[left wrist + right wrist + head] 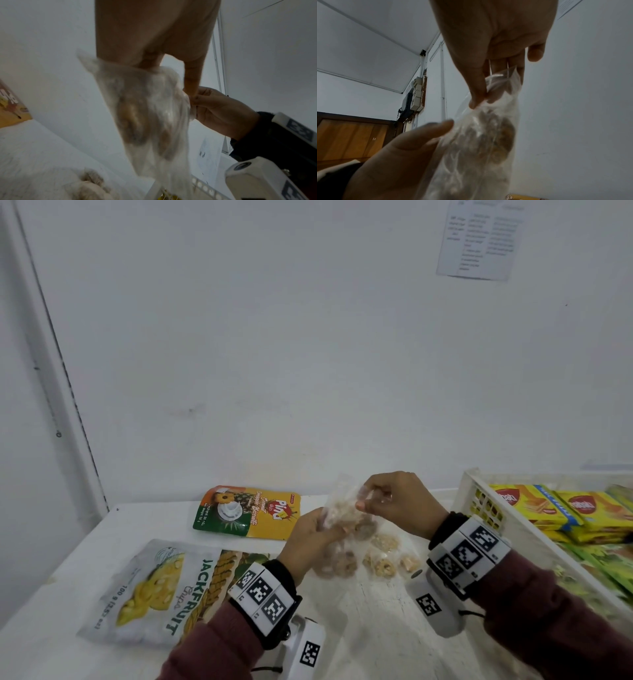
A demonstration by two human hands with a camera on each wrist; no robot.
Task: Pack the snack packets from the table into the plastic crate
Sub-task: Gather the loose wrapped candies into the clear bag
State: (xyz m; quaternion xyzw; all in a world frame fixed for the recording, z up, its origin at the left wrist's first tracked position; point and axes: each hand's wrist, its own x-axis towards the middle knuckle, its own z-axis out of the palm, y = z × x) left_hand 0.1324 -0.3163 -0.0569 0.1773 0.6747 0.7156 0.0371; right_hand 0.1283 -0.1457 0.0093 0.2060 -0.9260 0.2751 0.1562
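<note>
your white slatted plastic crate [474, 491] already holds yellow packets, while your left hand [310, 537] and right hand [394, 501] both pinch a clear crinkly snack bag [342, 508] above the white table [376, 628], pouches left there

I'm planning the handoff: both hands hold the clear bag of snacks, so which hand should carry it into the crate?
Probably the right hand. It pinches the clear bag at its top, and the crate stands on that side. The left hand only supports the bag from below, farther from the crate.
</note>
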